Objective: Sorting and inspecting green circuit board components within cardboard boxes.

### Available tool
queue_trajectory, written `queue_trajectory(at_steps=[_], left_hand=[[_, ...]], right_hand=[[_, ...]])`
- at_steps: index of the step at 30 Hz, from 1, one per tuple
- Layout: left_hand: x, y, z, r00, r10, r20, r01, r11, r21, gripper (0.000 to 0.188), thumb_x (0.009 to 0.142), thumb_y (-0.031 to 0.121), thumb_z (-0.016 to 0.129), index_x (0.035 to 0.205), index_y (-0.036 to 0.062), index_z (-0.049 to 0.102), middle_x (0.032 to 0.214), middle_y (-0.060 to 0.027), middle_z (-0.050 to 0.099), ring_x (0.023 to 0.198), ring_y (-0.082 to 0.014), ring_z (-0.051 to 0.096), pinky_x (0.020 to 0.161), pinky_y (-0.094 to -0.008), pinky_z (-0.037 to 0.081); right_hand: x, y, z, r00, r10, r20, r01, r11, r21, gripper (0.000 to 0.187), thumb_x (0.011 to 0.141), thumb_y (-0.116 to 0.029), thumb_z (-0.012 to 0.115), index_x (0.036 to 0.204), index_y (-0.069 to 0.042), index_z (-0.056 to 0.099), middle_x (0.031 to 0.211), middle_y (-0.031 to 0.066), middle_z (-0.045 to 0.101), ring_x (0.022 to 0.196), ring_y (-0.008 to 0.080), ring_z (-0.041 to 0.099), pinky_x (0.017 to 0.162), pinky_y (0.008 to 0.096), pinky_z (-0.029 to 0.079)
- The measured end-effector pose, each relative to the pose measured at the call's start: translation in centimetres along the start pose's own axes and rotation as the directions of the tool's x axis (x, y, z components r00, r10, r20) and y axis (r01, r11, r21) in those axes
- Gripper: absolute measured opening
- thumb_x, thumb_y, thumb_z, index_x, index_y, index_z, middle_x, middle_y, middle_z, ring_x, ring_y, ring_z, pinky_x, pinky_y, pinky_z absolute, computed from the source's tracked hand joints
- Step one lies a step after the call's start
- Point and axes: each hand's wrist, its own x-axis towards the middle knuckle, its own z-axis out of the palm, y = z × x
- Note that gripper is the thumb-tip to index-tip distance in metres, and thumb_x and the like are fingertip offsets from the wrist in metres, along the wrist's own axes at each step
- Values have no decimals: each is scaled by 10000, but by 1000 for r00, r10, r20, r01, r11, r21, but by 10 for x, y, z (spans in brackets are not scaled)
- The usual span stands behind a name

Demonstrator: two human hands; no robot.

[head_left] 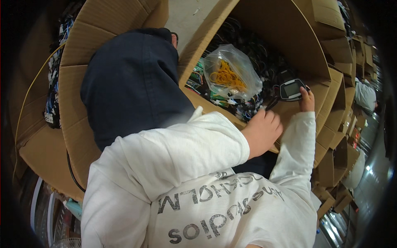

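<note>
My right hand (307, 100) grips a small black and grey display unit (292, 89) by its right edge, thumb and fingers closed on it. The unit has a grey screen, and its front faces up. Just to the left and nearer, my left hand (264, 129) is closed on a short black cable (272, 103); whether the cable joins the unit I cannot tell. Both hands are over the near right side of an open cardboard box (285, 22). Inside it, a clear plastic bag (254, 78) of yellow rubber bands (226, 77) lies on many tangled cables and green circuit boards (217, 98).
On the left stands another open cardboard box (78, 95), with bundled cables (53, 95) beyond its wall and a yellow cable (31, 87). My leg (132, 78) in dark trousers is between the boxes. More cartons (336, 53) are stacked on the right, near another person (365, 96).
</note>
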Motion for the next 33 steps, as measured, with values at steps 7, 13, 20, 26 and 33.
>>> queue_trajectory(at_steps=[7, 13, 20, 26, 33], left_hand=[[22, 2, -24, 961, -154, -229, 99, 967, -234, 671, 827, 334, 802, 1349, 29, 510, 1415, -167, 465, 1090, -310, 577, 850, -406, 546], [30, -3, -21, 937, -124, -326, 17, 950, -310, 356, 964, 234, 666, 1205, -14, 581, 1224, -229, 651, 992, -366, 660, 813, -447, 574], [51, -8, -49, 900, -373, -225, 66, 628, -776, 290, 1069, 270, 498, 1109, 3, 604, 946, -226, 708, 887, -432, 675, 780, -502, 538], [56, -13, -21, 943, -334, 19, 253, 676, -692, 299, 1061, 256, 532, 1178, -18, 502, 1027, -255, 655, 902, -466, 673, 757, -510, 555], [55, -11, -5, 936, -352, -6, 281, 757, -590, 380, 1054, 249, 558, 1265, -36, 422, 1188, -275, 551, 896, -493, 664, 750, -500, 568]], right_hand=[[-164, -99, 95, 1000, 30, -5, -28, 976, 218, 517, 996, -385, 667, 1317, 16, 603, 1242, 124, 704, 1110, 252, 698, 950, 394, 576], [-178, -76, 87, 991, 19, -134, 42, 896, 442, 737, 961, -664, 567, 1337, -31, 587, 1279, 102, 678, 1184, 249, 655, 984, 415, 562], [-157, -73, 88, 977, 73, -201, 61, 804, 591, 455, 1066, -443, 533, 1281, -51, 618, 1192, 112, 704, 1080, 254, 693, 953, 413, 569], [-142, -62, 93, 998, -48, -48, 67, 771, 634, 740, 962, -704, 500, 1323, -64, 580, 1226, 112, 669, 1144, 252, 662, 984, 422, 560], [-147, -60, 96, 997, -54, -57, 76, 850, 522, 651, 976, -551, 643, 1299, 10, 579, 1177, 148, 689, 1058, 266, 696, 947, 422, 582]])
